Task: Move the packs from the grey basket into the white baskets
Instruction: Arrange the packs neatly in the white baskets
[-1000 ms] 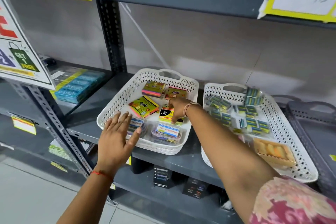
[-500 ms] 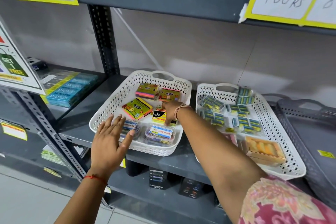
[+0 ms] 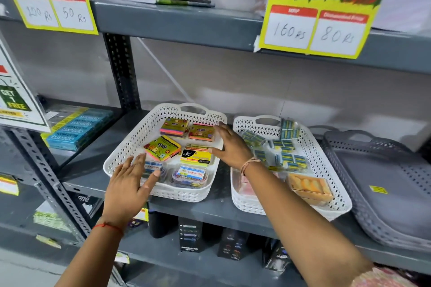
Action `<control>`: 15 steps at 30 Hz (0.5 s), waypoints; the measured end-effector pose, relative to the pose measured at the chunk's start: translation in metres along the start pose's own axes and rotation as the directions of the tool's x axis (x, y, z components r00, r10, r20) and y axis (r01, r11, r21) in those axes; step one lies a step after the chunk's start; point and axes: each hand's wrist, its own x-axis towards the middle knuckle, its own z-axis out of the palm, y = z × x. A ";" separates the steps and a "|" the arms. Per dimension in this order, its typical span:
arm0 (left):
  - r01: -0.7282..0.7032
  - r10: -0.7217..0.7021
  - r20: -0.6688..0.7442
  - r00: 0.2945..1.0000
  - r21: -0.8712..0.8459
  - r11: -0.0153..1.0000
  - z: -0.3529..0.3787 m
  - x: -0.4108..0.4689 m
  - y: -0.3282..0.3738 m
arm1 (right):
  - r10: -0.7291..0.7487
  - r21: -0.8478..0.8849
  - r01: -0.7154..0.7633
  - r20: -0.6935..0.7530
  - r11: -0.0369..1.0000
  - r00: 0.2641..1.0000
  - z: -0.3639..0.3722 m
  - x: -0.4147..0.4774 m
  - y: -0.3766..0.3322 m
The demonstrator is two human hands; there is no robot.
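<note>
Two white baskets stand side by side on the grey shelf. The left white basket (image 3: 130, 144) holds colourful sticky-note packs (image 3: 163, 148), a yellow and black pack (image 3: 195, 156) and clear boxes (image 3: 189, 176). My left hand (image 3: 130, 187) hovers flat over its front left corner, fingers apart, holding nothing. My right hand (image 3: 231, 147) spreads over the basket's right rim, also holding nothing. The right white basket (image 3: 326, 165) contains several small blue-green packs (image 3: 285, 145) and a brown box (image 3: 310, 187). The grey basket (image 3: 384, 182) at far right shows only a small yellow label (image 3: 378, 189) inside.
An upper shelf (image 3: 186, 23) carries stacked notebooks and yellow price cards. Blue boxes (image 3: 77, 130) lie on the neighbouring shelf to the left, beyond a perforated steel post (image 3: 121, 72). Dark boxes (image 3: 190, 235) stand on the shelf below.
My right hand has lifted off the yellow and black pack and shifted right to the basket's rim. The view has tilted upward, showing the top shelf. My left hand stays over the front corner.
</note>
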 end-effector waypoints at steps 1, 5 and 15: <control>0.008 -0.008 -0.003 1.000 -0.030 1.000 -0.002 0.000 0.002 | 0.014 -0.002 -0.014 -0.022 1.000 1.000 -0.004 -0.008 0.006; 0.012 -0.019 -0.057 0.998 -0.116 0.993 -0.013 0.008 0.018 | 0.089 -0.025 -0.091 -0.056 0.996 0.994 -0.024 -0.037 0.035; -0.301 0.303 0.161 0.939 -0.039 0.953 0.041 0.025 0.124 | 0.252 -0.012 -0.253 -0.043 0.967 0.967 -0.049 -0.085 0.098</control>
